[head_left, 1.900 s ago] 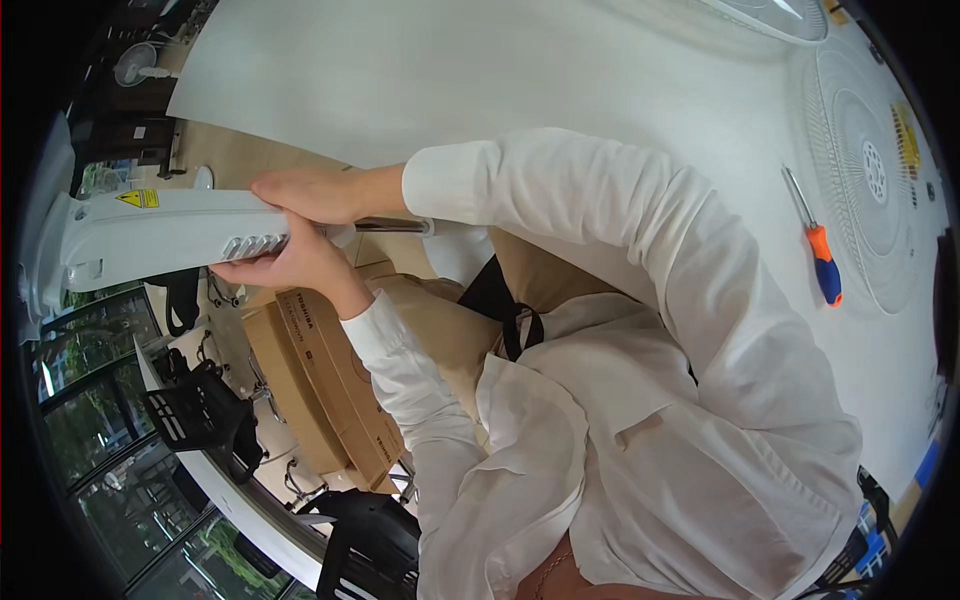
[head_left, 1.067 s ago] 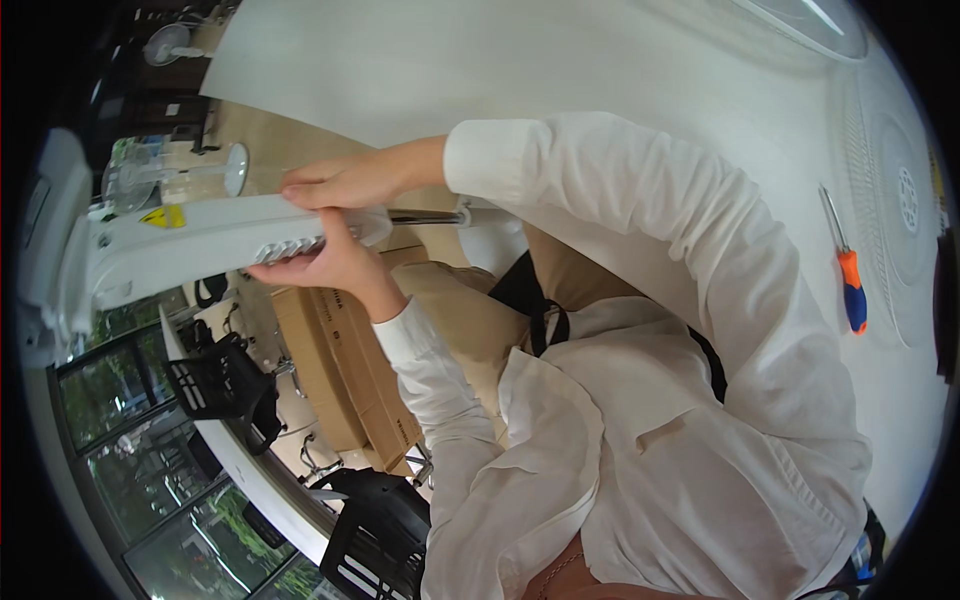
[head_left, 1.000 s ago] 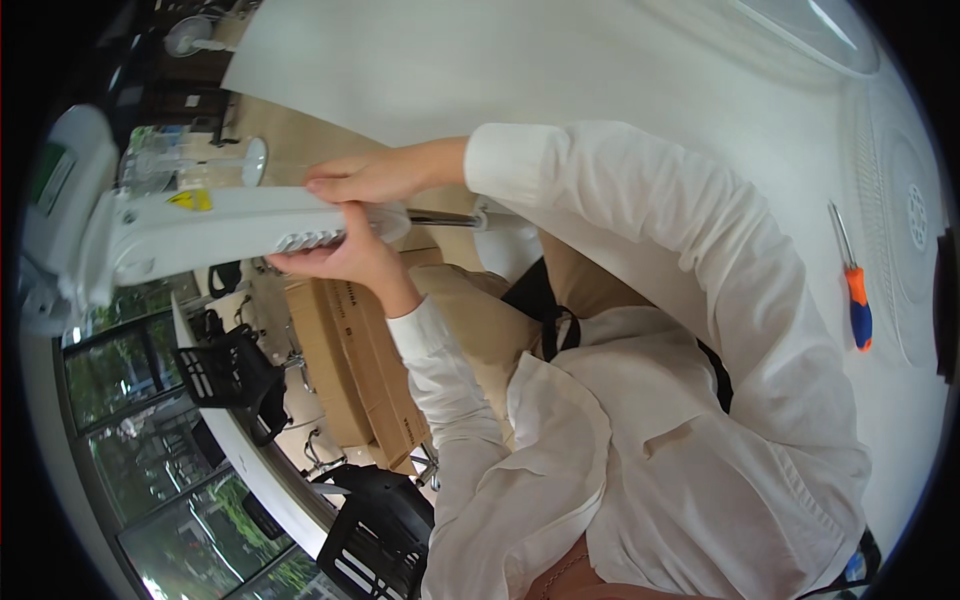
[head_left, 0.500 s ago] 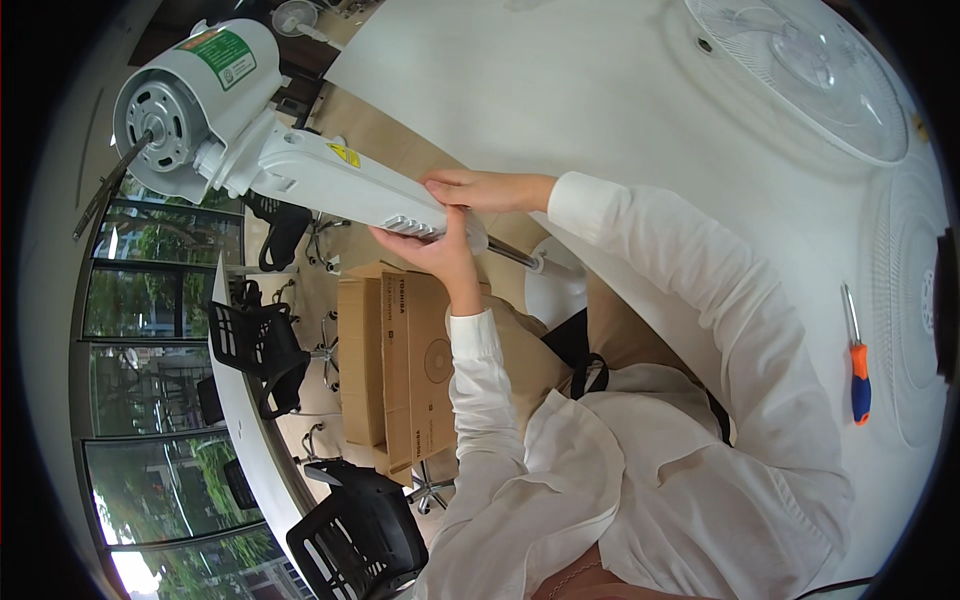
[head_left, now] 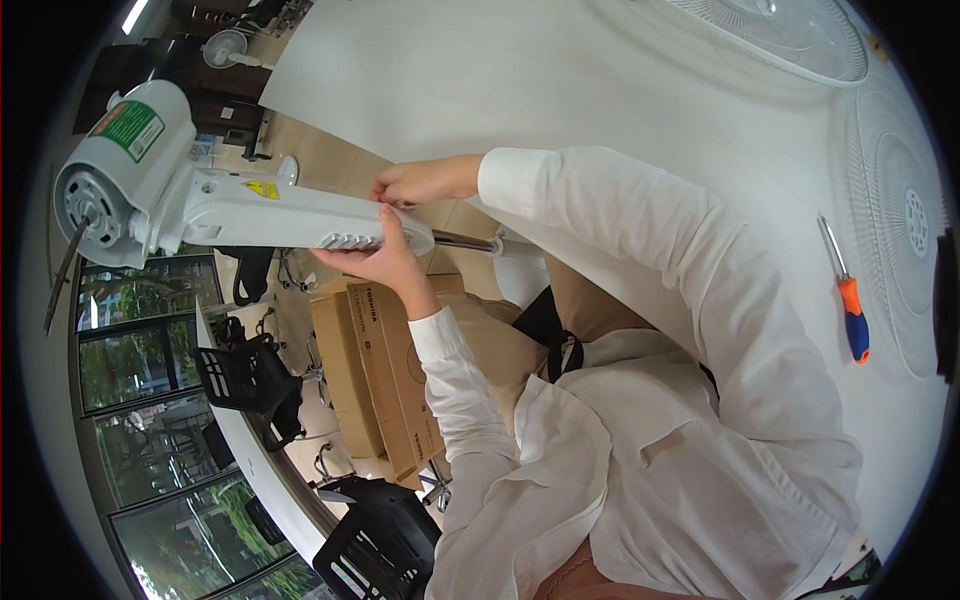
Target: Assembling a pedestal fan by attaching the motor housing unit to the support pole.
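A white pedestal fan without its blades or grille leans across in front of me, its control body [head_left: 285, 215] pointing to the upper left. At its far end is the motor head [head_left: 140, 130], with a bare metal shaft [head_left: 68, 270] sticking out. A chrome pole [head_left: 465, 240] comes out of the near end of the body. My left hand [head_left: 385, 264] cups the body from below by its row of buttons, thumb over the side. Against the opposite side, my right hand [head_left: 425, 182] has its fingers curled and pinched together; whatever lies between the fingertips is hidden.
On the white table [head_left: 560, 90] to the right lie an orange-and-blue screwdriver [head_left: 850, 300], a round white grille [head_left: 885, 210] and another grille with clear blades [head_left: 790, 35]. Cardboard boxes [head_left: 370, 380] and black chairs [head_left: 375, 545] stand to the left, before windows.
The fan's head has shifted left and lower in view, partly as the view turned. My right hand's fingers, earlier laid flat along the body, are now curled in at its edge.
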`<state>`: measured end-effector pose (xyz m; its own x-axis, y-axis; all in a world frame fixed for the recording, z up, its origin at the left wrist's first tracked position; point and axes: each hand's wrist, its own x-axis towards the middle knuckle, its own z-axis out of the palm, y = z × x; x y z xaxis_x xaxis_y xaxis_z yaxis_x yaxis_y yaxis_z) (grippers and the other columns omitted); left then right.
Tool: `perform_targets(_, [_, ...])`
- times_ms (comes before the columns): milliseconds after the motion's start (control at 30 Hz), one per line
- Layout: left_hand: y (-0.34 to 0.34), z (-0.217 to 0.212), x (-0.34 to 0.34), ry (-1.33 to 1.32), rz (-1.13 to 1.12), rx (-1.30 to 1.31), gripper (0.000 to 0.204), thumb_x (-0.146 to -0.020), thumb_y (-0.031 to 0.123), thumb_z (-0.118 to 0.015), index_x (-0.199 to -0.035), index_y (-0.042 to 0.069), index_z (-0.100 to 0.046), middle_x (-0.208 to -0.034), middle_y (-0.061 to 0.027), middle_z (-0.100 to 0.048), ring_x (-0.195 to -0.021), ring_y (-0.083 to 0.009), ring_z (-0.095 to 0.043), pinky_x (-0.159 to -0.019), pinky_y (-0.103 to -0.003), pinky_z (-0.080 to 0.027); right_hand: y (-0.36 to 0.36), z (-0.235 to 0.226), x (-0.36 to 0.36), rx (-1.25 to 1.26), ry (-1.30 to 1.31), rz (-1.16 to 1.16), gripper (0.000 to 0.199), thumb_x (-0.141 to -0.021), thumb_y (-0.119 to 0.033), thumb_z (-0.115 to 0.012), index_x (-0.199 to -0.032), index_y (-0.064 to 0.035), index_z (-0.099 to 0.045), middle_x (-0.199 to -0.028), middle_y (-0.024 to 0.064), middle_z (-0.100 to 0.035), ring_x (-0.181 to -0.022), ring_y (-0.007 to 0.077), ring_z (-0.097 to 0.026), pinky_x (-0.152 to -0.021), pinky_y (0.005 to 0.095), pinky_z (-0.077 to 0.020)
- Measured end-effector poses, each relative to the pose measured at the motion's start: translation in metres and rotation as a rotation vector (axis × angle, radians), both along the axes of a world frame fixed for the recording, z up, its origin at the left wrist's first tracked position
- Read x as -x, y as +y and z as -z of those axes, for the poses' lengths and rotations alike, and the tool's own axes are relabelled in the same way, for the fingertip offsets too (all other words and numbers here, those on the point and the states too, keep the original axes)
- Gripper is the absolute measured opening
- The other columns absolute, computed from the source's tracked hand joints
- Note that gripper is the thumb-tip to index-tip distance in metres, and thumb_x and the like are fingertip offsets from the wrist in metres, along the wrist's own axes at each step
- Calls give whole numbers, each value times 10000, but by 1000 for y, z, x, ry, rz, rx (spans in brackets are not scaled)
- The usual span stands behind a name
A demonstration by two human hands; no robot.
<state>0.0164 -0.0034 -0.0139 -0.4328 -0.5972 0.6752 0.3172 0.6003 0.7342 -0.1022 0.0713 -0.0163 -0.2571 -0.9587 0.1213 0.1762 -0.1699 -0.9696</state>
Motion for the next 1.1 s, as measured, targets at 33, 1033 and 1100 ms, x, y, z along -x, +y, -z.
perform_targets(33, [0, 0, -1, -6, 3, -2, 942, -727, -9, -718, -1443, 61, -110, -1393, -194, -301, -1240, -306, -391, -1033, -450, -372, 0, -1, -2, -108, 213, 64, 328, -929, -158, -407, -1204, -16, -515, -1213, 84, -531, -1144, 168, -478, -1003, 312, -351])
perform_targets(1033, [-54, -19, -17, -267, 483, -190, 902, -627, -32, -787, -1362, 66, -273, -1277, -96, -425, -1196, -227, -413, -1023, -367, -326, -6, 27, -1, 106, 873, 396, 187, -788, -12, -527, -914, 34, -656, -865, 233, -645, -781, 381, -618, -723, 417, -490])
perform_targets(1100, [-54, -23, -16, -275, 496, -194, 883, -628, -33, -785, -1352, 66, -288, -1268, -92, -438, -1190, -226, -423, -1023, -366, -330, -9, 27, -1, 122, 905, 422, 154, -793, -41, -532, -862, 22, -655, -824, 220, -645, -759, 382, -618, -701, 430, -491])
